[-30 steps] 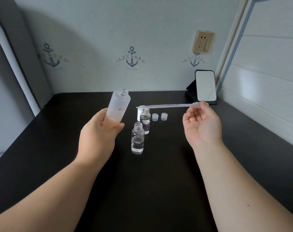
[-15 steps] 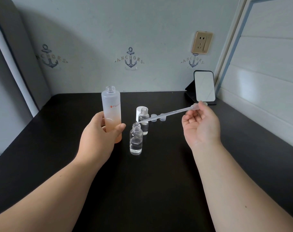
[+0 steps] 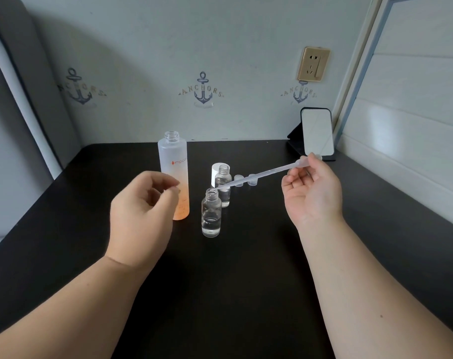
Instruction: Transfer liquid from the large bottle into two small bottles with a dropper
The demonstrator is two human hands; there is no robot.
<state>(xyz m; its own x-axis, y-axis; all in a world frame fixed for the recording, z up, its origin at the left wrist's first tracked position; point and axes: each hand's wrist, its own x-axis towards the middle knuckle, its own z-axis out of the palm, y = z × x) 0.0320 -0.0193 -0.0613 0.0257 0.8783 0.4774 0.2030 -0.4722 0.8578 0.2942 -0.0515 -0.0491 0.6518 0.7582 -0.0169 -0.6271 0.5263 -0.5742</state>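
Open tabletop before clustered bottles.

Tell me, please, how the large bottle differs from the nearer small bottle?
The large bottle is tall and frosted, fading to orange at its base; the nearer small bottle is short and clear. The large bottle carries printed lettering, the small one none. The dropper tip sits at the small bottle's mouth, not the large one's. Both stand upright and uncapped on the table.

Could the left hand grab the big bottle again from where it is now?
Probably yes. The left hand hangs loosely curled and holding nothing, just in front of the big bottle, which stands upright on the table. Nothing lies between them; the small bottles stand off to its right.
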